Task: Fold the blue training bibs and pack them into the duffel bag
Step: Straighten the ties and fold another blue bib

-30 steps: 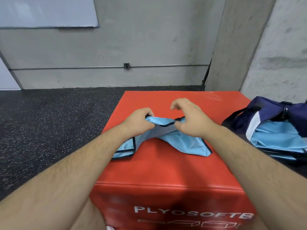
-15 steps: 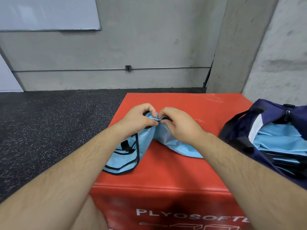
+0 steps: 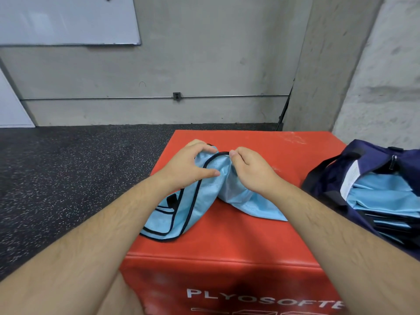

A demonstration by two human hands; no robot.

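A light blue training bib (image 3: pixel 195 205) with black trim lies bunched on the red foam box (image 3: pixel 250 242). Its upper edge is lifted off the box between my two hands. My left hand (image 3: pixel 188 167) grips the bib's top left part, thumb pressed on the cloth. My right hand (image 3: pixel 250 171) pinches the black-trimmed edge just to the right, fingers curled. The bib's lower left end hangs over the box's left edge. At the right a navy duffel bag (image 3: pixel 336 173) stands open, with folded blue bibs (image 3: pixel 381 196) stacked inside.
Dark speckled rubber floor (image 3: pixel 68 178) spreads to the left of the box. A grey concrete wall (image 3: pixel 204 64) and a pillar (image 3: pixel 318 64) rise behind it. A whiteboard (image 3: pixel 63 19) hangs at the upper left.
My hands came together at the bib's top edge and now sit slightly apart again. The bib's left end has slid down over the box's left edge.
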